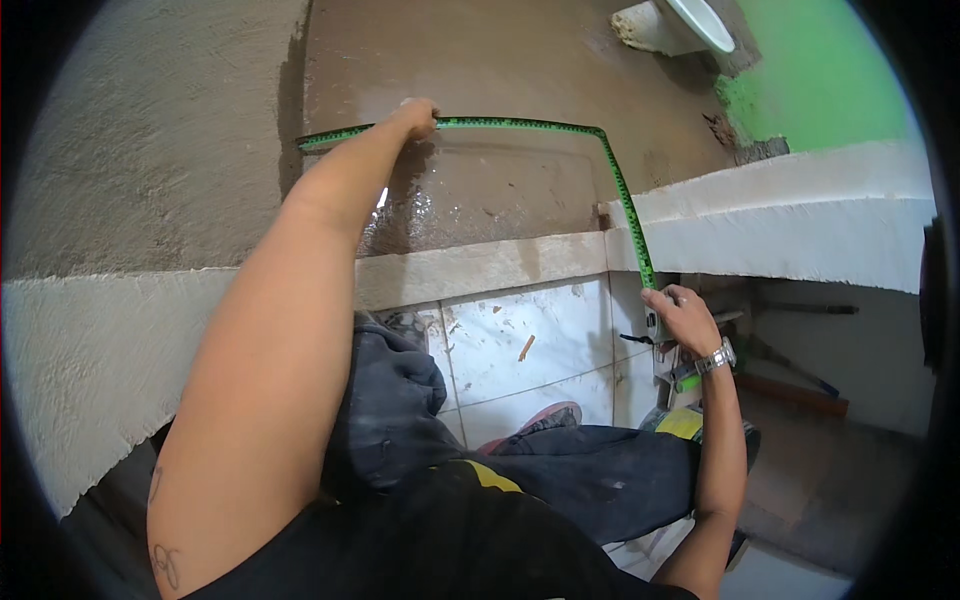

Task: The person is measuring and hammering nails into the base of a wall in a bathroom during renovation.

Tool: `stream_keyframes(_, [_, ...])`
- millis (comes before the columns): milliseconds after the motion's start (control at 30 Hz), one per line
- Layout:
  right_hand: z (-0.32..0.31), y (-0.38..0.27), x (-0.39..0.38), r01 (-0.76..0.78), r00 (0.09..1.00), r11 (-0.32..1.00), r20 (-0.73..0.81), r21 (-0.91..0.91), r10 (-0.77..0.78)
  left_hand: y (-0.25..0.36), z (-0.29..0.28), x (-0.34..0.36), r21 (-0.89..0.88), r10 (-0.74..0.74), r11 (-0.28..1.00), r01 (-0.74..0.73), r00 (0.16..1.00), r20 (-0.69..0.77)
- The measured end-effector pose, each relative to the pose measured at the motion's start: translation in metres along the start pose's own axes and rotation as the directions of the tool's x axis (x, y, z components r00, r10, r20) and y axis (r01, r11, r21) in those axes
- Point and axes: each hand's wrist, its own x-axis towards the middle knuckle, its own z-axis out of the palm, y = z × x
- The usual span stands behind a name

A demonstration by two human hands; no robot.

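Note:
A green tape measure blade [519, 124] stretches across the wet brown floor [480, 195], from near the rough left wall [150, 130], then bends sharply at the right and runs down toward me. My left hand [418, 117] is closed on the blade along its upper stretch. My right hand [683, 318] grips the tape measure case [654, 326] beside the right-hand edge of the doorway, partly hiding it. A pale threshold strip [480, 263] lies between the wet floor and white tiles [510, 325].
A white toilet bowl [695, 22] stands at top right by a green wall [830, 70]. A white ledge [790, 205] juts at right, with long tools [805, 309] and a bucket [680, 424] below. My bent legs and a shoe [540, 415] are over the tiles.

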Motion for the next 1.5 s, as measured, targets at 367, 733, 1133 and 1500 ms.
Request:
stream_keyframes(367, [0.005, 0.026, 0.010, 0.015, 0.999, 0.995, -0.029, -0.095, -0.017, -0.033, -0.036, -0.018, 0.033, -0.072, 0.997, 0.065, 0.960, 0.269])
stream_keyframes(733, [0.007, 0.040, 0.012, 0.119, 0.990, 0.992, -0.076, -0.029, -0.121, -0.089, -0.077, -0.056, 0.445, -0.083, 0.894, -0.048, 0.960, 0.269])
stream_keyframes(1133, [0.005, 0.018, 0.001, 0.252, 0.961, 0.959, -0.150, 0.130, -0.232, 0.028, -0.062, -0.048, -0.907, -0.073, 0.411, 0.092, 0.995, 0.068])
stream_keyframes(1500, [0.026, -0.004, 0.010, 0.392, 0.900, 0.887, -0.302, 0.243, -0.315, 0.309, -0.018, -0.090, -0.939, 0.310, -0.243, 0.243, 0.937, 0.162])
